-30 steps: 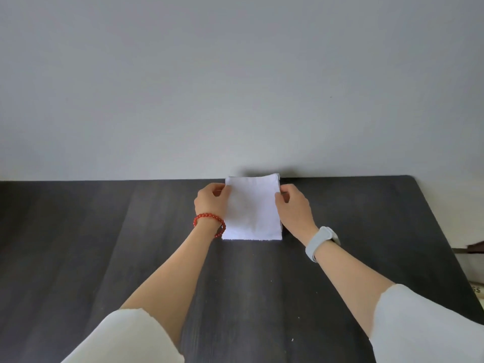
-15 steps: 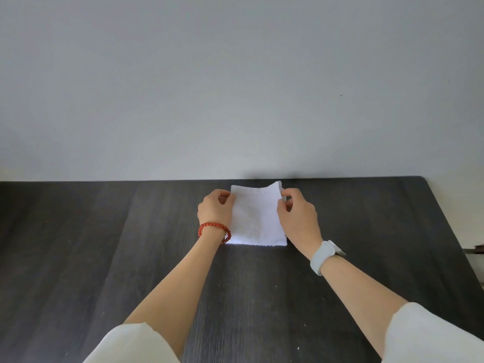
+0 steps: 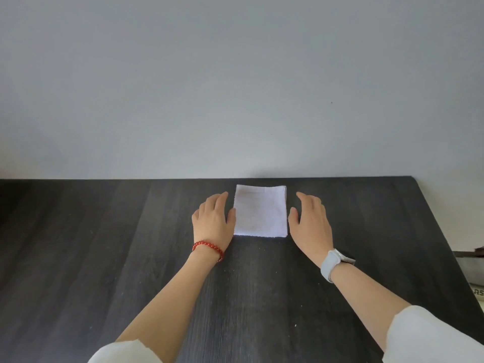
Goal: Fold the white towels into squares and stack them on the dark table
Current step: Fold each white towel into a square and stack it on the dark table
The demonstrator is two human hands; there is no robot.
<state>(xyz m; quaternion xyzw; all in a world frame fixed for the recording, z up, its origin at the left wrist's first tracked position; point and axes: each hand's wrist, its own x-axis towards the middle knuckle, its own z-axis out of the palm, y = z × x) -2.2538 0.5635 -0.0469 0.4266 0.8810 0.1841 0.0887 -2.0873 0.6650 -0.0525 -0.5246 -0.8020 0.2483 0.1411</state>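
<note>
The folded white towel [image 3: 260,210] is lying flat near the far edge of the dark table [image 3: 104,258], and the left hand [image 3: 212,221] and right hand [image 3: 310,224] are flanking it with relaxed, straight fingers, probably ready to square it.

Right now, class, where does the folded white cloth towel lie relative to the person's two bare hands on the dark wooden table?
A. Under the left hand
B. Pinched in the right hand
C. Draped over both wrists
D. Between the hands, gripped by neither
D: the folded white towel lies flat on the dark table between the open left hand and right hand.
</note>
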